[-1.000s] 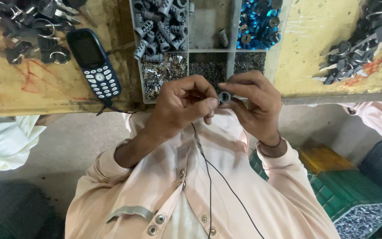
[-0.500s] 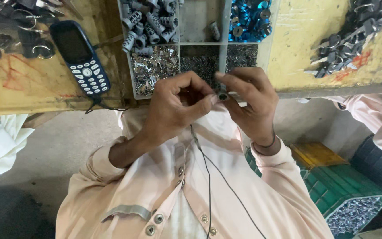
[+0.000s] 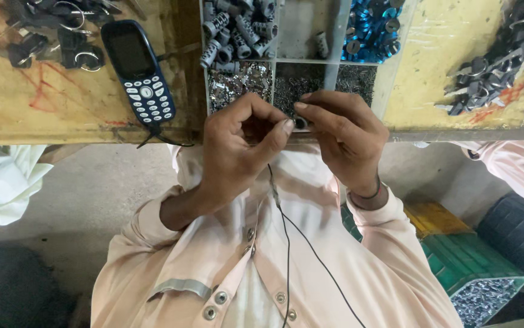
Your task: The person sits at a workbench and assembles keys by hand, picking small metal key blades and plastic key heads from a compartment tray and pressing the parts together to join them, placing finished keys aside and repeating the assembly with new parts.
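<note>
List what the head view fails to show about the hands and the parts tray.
- Small part pinched between left hand and right hand: mostly covered by fingertips, its shape is unclear.
- Parts tray: cut off by the top edge.
- Tiny pieces in the near compartments: too small to identify.
- Green crate: partly behind the right sleeve.

Both hands have moved up over the parts tray's (image 3: 389, 73) near edge.
</note>
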A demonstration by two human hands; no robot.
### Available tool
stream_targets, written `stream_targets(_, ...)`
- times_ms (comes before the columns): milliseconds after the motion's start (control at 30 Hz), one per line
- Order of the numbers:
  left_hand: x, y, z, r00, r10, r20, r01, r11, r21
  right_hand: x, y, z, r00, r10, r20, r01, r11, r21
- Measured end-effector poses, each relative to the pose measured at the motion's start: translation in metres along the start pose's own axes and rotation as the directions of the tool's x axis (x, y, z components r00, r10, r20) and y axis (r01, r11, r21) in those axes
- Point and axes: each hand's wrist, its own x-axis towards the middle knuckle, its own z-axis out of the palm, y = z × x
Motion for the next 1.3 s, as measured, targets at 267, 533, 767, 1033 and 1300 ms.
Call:
stream_targets(267,0.007,0.004,-0.008,0.989,-0.139,0.049,0.139,0.99,0.009,-0.011,0.011,0.01,0.99,-0.102,-0.098,0.095,0.993,-0.072)
stream_targets(533,0.001,-0.009,0.002,0.984,0.167,0.067,-0.174,0.977,0.12,0.017,-0.023,-0.001,0.997,-0.066,-0.035,0.06,0.987,-0.15)
stream_targets(767,0.022,-0.019,-0.022,0.88,0.443,0.174,-0.474,0.844,0.251,0.062,0.007,-0.046,0.985,0.079,0.153,-0.011,0.916,-0.402)
stream_targets(1033,0.029,-0.022,-0.021,0.888,0.428,0.165,-0.458,0.848,0.266,0.081,0.041,-0.061,0.969,-0.028,0.246,0.171,0.796,-0.581)
stream_targets(1300,0.033,-0.021,-0.023,0.871,0.434,0.229,-0.485,0.831,0.271,0.043,0.087,-0.057,0.897,0.44,0.038,-0.442,0.89,0.118)
